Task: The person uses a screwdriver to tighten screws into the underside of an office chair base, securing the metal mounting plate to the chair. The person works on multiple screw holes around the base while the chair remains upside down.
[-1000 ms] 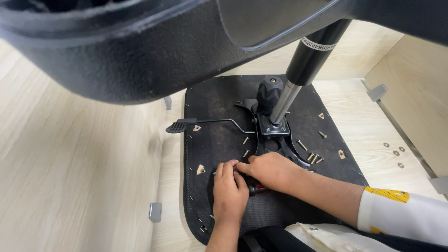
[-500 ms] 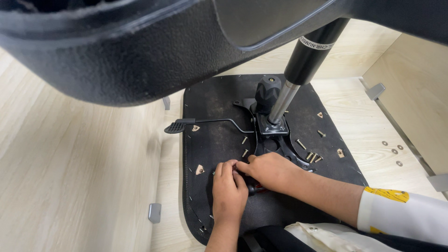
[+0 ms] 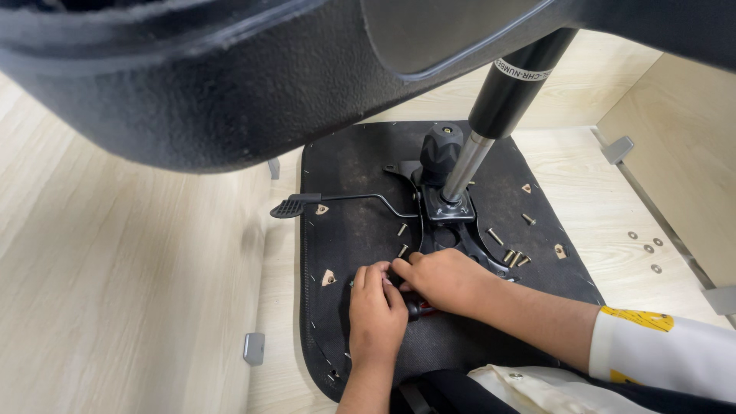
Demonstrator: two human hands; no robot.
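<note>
Both hands are working close together at the near part of the black seat underside (image 3: 360, 222), which is lying face down on the light wooden floor (image 3: 123, 291). The left hand (image 3: 376, 314) is resting with curled fingers on the seat, beside a small tool (image 3: 418, 308) with a dark and red handle. The right hand (image 3: 445, 280) is closing around this tool; most of it is hidden under the palm, so I cannot tell what kind of tip it has. Its long axis seems to be running from the person's right toward the left, with the working end pointing under the left fingertips, near the edge of the metal plate (image 3: 452, 230).

Several risks are showing here, in my judgement. The tool could be slipping off a screw head and hitting the left fingers, because they are lying so near the tip. A little farther, loose screws (image 3: 512, 257) are lying on the seat just beside the plate, and a careless wrist could be sweeping them away. More small washers (image 3: 649, 249) are sitting well apart on the floor to the right. Beyond the hands, the gas cylinder (image 3: 491, 123) is standing tilted out of the plate, and the side lever (image 3: 337, 201) is pointing left. Above, the big black chair base (image 3: 230, 77) is hanging over everything and could be tipping if the seat is pushed.
</note>
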